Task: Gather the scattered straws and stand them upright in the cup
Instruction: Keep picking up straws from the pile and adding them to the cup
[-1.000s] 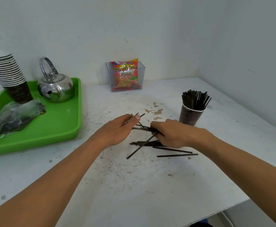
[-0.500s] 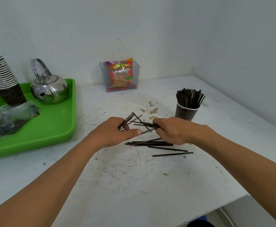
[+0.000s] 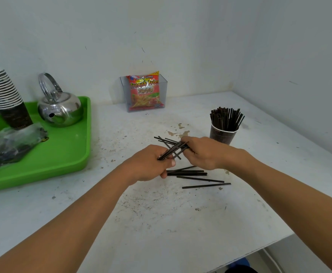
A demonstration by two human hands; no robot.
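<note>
Nearest on the white, scuffed counter [image 3: 161, 223] lie the loose straws [image 3: 206, 185]: two dark ones apart from each other at the near right, and just beyond them a small cluster of several lying almost parallel, their left ends hidden under the left hand.

Above that cluster the two hands meet. The left hand [image 3: 151, 164] is curled, thumb and fingers pinching the near end of a slim bundle of straws [image 3: 172, 150] that slants up and to the right. The right hand [image 3: 202, 152] is closed round the far end of that same bundle, its fingers folded over it. A few more straws stick out to the far left from between the hands; whether they rest on the counter or are held, I cannot tell.

Just beyond the right hand stands the cup [image 3: 222, 135], dark paper with a pale rim, upright and already packed with standing straws that fan out at the top.

At the left, a green tray [image 3: 70, 160] carries a crumpled plastic bag [image 3: 13, 143], a steel kettle [image 3: 60, 109] and a stack of paper cups [image 3: 5, 97]. Against the far wall, a clear box [image 3: 162, 85] holds a red snack packet [image 3: 145, 91].
</note>
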